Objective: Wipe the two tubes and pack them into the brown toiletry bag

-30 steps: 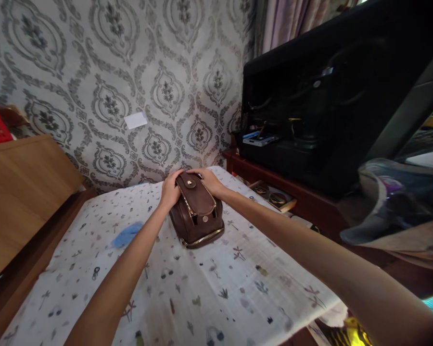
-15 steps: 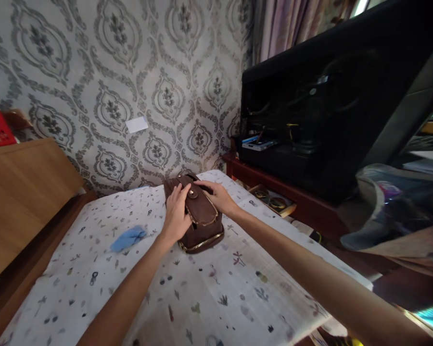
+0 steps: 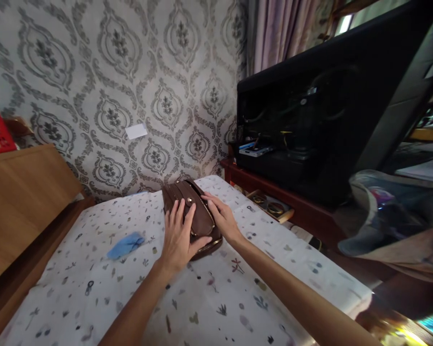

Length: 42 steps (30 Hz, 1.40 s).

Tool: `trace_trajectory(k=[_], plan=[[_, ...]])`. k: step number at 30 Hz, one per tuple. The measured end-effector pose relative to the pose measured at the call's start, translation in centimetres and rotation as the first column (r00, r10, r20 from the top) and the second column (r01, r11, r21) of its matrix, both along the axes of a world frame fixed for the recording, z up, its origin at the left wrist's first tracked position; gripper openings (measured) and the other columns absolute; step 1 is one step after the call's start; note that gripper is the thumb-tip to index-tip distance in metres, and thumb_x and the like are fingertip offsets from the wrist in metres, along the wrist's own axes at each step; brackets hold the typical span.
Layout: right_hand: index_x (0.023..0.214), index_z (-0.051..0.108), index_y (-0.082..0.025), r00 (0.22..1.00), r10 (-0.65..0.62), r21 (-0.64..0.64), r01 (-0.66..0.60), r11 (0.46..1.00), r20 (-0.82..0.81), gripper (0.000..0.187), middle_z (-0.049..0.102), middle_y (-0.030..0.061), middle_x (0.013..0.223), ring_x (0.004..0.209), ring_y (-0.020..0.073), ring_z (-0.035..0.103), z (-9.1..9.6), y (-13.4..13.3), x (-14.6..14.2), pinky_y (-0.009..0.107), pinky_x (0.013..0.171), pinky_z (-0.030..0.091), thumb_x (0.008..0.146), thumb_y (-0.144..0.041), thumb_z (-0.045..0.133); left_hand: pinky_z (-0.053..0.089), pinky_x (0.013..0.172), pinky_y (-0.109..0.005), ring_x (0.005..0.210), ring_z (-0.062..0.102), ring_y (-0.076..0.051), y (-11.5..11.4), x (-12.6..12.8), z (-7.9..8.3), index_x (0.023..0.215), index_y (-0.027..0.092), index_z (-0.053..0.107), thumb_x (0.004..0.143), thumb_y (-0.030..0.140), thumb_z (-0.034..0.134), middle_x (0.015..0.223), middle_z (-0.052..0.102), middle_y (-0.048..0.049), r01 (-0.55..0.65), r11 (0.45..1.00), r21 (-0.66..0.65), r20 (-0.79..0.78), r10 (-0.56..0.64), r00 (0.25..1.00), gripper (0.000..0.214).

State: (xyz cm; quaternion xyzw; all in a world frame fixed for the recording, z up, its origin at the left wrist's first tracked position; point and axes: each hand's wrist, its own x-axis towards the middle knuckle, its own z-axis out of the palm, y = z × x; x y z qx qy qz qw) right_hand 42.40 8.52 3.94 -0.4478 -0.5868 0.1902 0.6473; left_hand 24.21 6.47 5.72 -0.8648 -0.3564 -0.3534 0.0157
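A brown leather bag with gold zips and a round snap lies on the patterned white sheet. Spread across its left and near side is my left hand, fingers apart and resting on the leather, thumb near the front zip. Against the bag's right edge, my right hand lies with its fingers stretched along the zip; its lower fingers are partly hidden. Neither hand is wrapped around the bag. Left of the hands, a crumpled blue cloth lies on the sheet.
A dark cabinet-like case stands at the right on a reddish wooden ledge. Below it, an open drawer holds round items. A wooden headboard borders the left side. The patterned wall rises behind.
My left hand has slid down towards the bag's near end, uncovering the snap, and its fingers have spread. My right hand has shifted down along the right edge. The snap flap looks lowered.
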Motion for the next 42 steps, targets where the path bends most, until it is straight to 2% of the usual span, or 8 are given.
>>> trace_trajectory(k=[8,14,17,22,27,33,37,42], plan=[[0.124,0.069,-0.026,0.999,0.042,-0.022,-0.042,0.999,-0.028,0.047,0.067,0.0076,0.132,0.128,0.0265,0.058,0.1,-0.6,-0.7,0.047,0.115,0.039,0.094,-0.057,0.049,0.021,0.119,-0.059,0.151,0.020,-0.033,0.3,0.5,-0.3,0.152,0.030,0.034,0.093,0.048,0.053,0.162,0.027,-0.0118,0.023,1.000,0.014,0.057,-0.024,0.998,0.065],[0.131,0.065,-0.025,0.989,-0.085,0.067,0.078,0.995,0.118,0.044,0.058,0.0102,0.143,0.138,0.0267,0.047,-0.6,-1.1,-1.8,0.051,0.119,0.032,0.097,-0.047,0.048,0.020,0.121,-0.056,0.152,0.019,-0.033,0.1,-0.2,0.1,0.153,0.030,0.032,0.094,0.047,0.052,0.162,0.026,-0.0114,0.076,0.997,-0.017,0.054,-0.075,0.996,0.065],[0.131,0.064,-0.026,0.980,-0.116,0.074,0.105,0.992,0.161,0.042,0.055,0.0100,0.146,0.139,0.0267,0.046,-0.8,-1.3,-2.1,0.053,0.119,0.032,0.098,-0.045,0.046,0.023,0.121,-0.051,0.150,0.023,-0.031,1.2,-0.8,0.6,0.151,0.030,0.035,0.096,0.050,0.048,0.161,0.030,-0.0105,0.088,0.992,-0.096,0.192,-0.068,0.979,0.060],[0.133,0.062,-0.026,0.982,-0.129,0.075,0.120,0.990,0.140,0.042,0.052,0.0105,0.148,0.140,0.0253,0.044,-1.1,-1.3,-2.2,0.053,0.120,0.030,0.100,-0.043,0.043,0.021,0.124,-0.046,0.151,0.022,-0.026,5.7,-1.1,1.1,0.150,0.025,0.034,0.096,0.056,0.045,0.160,0.030,-0.0106,0.064,0.956,-0.285,0.480,0.085,0.873,0.063],[0.133,0.062,-0.027,0.982,-0.134,0.075,0.125,0.989,0.131,0.043,0.055,0.0096,0.146,0.139,0.0251,0.046,-1.1,-1.2,-2.2,0.052,0.119,0.032,0.100,-0.044,0.041,0.017,0.125,-0.048,0.152,0.020,-0.028,8.3,-0.5,0.8,0.146,0.022,0.042,0.092,0.057,0.051,0.160,0.032,-0.0119,0.055,0.924,-0.378,0.441,0.127,0.889,0.064],[0.130,0.063,-0.027,0.987,-0.120,0.074,0.112,0.991,0.105,0.042,0.059,0.0095,0.141,0.136,0.0251,0.050,-0.8,-1.1,-2.5,0.050,0.118,0.034,0.101,-0.044,0.040,0.018,0.124,-0.051,0.152,0.019,-0.029,8.5,-0.5,0.7,0.146,0.020,0.043,0.091,0.053,0.054,0.160,0.032,-0.0136,0.027,0.929,-0.369,0.379,0.124,0.917,0.065],[0.133,0.061,-0.024,0.980,-0.150,0.059,0.144,0.988,0.133,0.043,0.054,0.0125,0.145,0.136,0.0269,0.049,-0.6,-1.3,-2.8,0.051,0.117,0.035,0.098,-0.044,0.046,0.017,0.124,-0.052,0.152,0.018,-0.030,8.7,-0.5,0.6,0.144,0.020,0.046,0.090,0.054,0.056,0.159,0.033,-0.0144,0.029,0.929,-0.370,0.374,0.120,0.920,0.064],[0.138,0.057,-0.023,0.919,-0.286,0.096,0.270,0.958,0.270,0.047,0.050,0.0138,0.148,0.136,0.0302,0.047,-1.3,-1.6,-3.8,0.053,0.115,0.035,0.098,-0.045,0.045,0.017,0.124,-0.051,0.152,0.019,-0.029,8.7,-0.6,0.6,0.144,0.020,0.045,0.090,0.055,0.055,0.160,0.031,-0.0141,0.052,0.929,-0.366,0.394,0.103,0.913,0.065]])
